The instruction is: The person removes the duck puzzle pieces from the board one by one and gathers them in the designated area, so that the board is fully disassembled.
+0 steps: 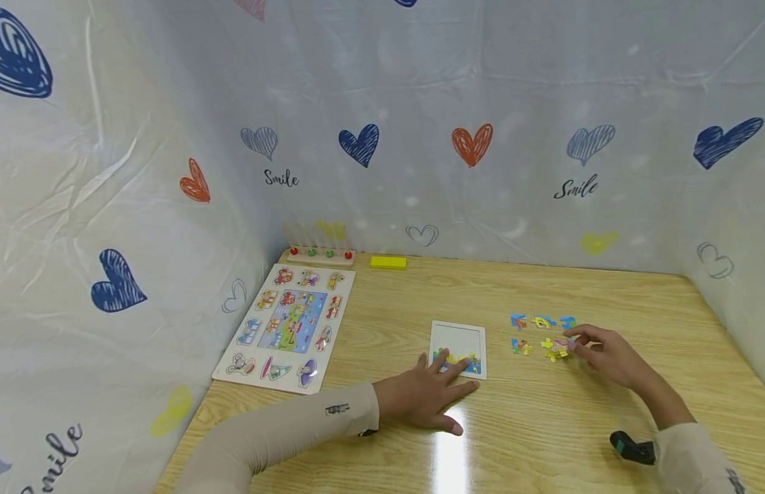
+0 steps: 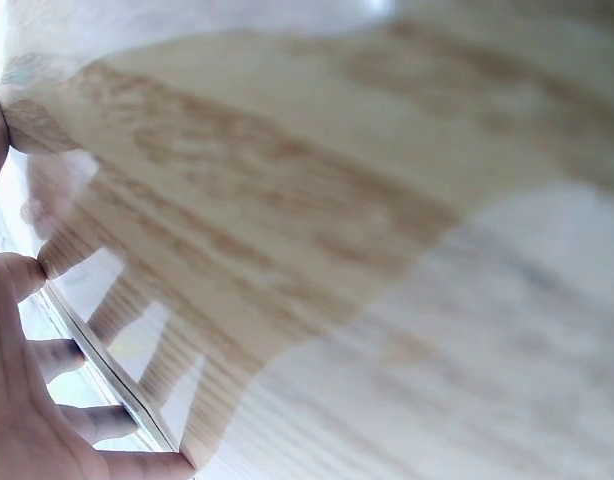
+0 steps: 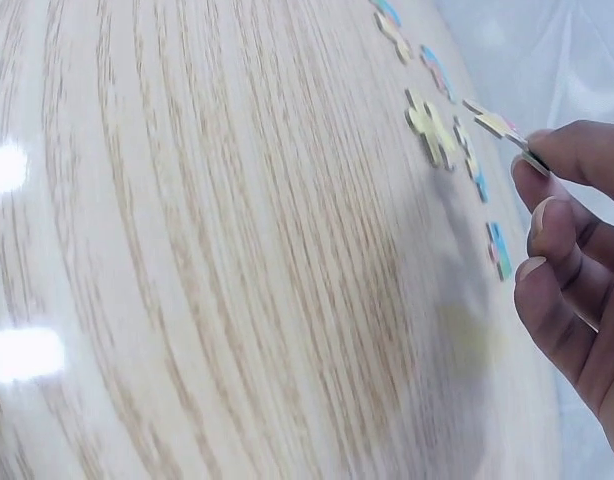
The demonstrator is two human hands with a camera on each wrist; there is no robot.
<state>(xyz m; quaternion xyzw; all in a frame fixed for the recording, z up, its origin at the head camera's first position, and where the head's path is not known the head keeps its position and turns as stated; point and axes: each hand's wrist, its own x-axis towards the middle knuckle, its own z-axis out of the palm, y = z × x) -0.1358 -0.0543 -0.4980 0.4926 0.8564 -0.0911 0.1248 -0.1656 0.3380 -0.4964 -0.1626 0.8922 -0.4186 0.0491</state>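
A small white-framed puzzle board (image 1: 458, 334) lies on the table, with assembled colourful pieces (image 1: 475, 365) along its lower part. My left hand (image 1: 422, 396) rests on the near part of that board, fingers spread and straight. In the left wrist view its fingertips touch the edge of the board (image 2: 117, 380). Over on the right, my right hand (image 1: 610, 358) pinches a puzzle piece (image 3: 495, 122) between thumb and index finger, lifted off the table. Several loose pieces lie beside it, among them a yellow one (image 3: 430, 130) and a blue-edged one (image 1: 544, 322).
A large vehicle peg puzzle (image 1: 267, 374) lies at the left. Behind it stands a wooden base with thin pegs and beads (image 1: 320, 256), and a yellow block (image 1: 388, 263) sits beside that. Heart-printed sheets (image 1: 419, 199) enclose the table at the back and sides.
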